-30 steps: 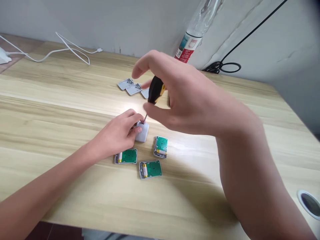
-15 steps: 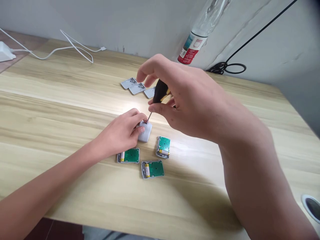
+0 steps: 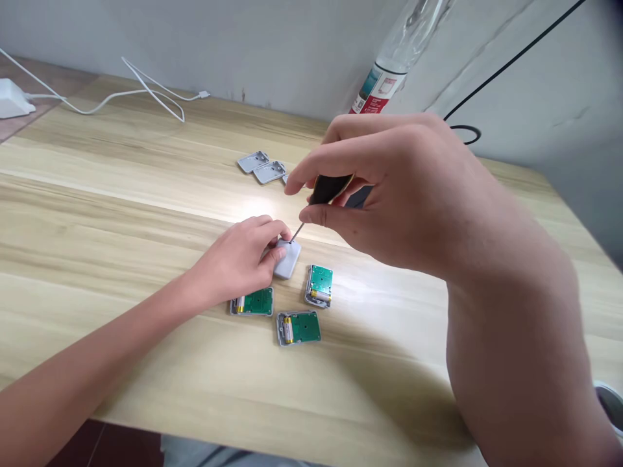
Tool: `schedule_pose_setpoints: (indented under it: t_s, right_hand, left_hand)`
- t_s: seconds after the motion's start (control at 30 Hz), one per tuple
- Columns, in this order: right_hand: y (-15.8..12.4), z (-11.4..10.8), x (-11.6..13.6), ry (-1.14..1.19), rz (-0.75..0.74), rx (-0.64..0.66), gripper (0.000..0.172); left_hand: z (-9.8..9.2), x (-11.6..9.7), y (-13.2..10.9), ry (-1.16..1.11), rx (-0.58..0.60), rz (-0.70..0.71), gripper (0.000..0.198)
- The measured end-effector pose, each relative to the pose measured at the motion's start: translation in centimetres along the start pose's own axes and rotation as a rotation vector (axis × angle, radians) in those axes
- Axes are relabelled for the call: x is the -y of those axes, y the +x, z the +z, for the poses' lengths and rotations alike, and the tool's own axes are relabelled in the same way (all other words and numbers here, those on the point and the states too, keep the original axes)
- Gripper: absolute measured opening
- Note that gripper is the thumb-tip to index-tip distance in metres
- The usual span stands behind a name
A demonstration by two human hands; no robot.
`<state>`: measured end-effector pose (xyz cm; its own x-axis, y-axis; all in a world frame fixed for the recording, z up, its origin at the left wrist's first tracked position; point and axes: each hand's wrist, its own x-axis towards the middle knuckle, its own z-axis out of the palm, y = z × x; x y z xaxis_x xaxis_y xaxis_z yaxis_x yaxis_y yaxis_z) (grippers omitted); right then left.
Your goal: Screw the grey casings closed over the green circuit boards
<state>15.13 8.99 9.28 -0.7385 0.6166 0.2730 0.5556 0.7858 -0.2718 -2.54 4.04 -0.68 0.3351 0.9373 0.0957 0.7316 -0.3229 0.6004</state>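
Note:
My right hand (image 3: 403, 188) is closed round a black-handled screwdriver (image 3: 327, 189), whose thin metal tip rests on the corner of a small grey device (image 3: 288, 258) on the wooden table (image 3: 121, 194). My left hand (image 3: 238, 259) pinches that grey device and holds it flat against the table. Just in front of it lie three opened devices, each showing a green circuit board and a battery: one (image 3: 253, 302) by my left wrist, one (image 3: 298, 327) nearest me, one (image 3: 318, 285) to the right.
Grey back covers (image 3: 263, 167) lie in a row farther back. A plastic bottle (image 3: 389, 65) leans at the wall, with a black cable (image 3: 462, 130) beside it. A white cable (image 3: 146, 97) and white adapter (image 3: 12, 97) lie far left. A round grommet hole (image 3: 610, 402) sits near right.
My right hand has turned round the screwdriver, its fingers rolling over the handle, and now hides more of it. The left hand and the grey device have stayed put.

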Motion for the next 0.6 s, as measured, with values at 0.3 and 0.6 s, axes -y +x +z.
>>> schedule_pose_setpoints:
  t_s: [0.3,0.6]
  right_hand:
    - [-0.53,0.29,0.19,0.057,0.040,0.033,0.020]
    - [-0.02,0.38,-0.14,0.061,0.083,-0.007,0.023]
  left_hand:
    - [0.13,-0.06,-0.03,0.005,-0.018,-0.005,0.012]
    - [0.29,0.11,-0.10,0.010,-0.025,0.008,0.014]
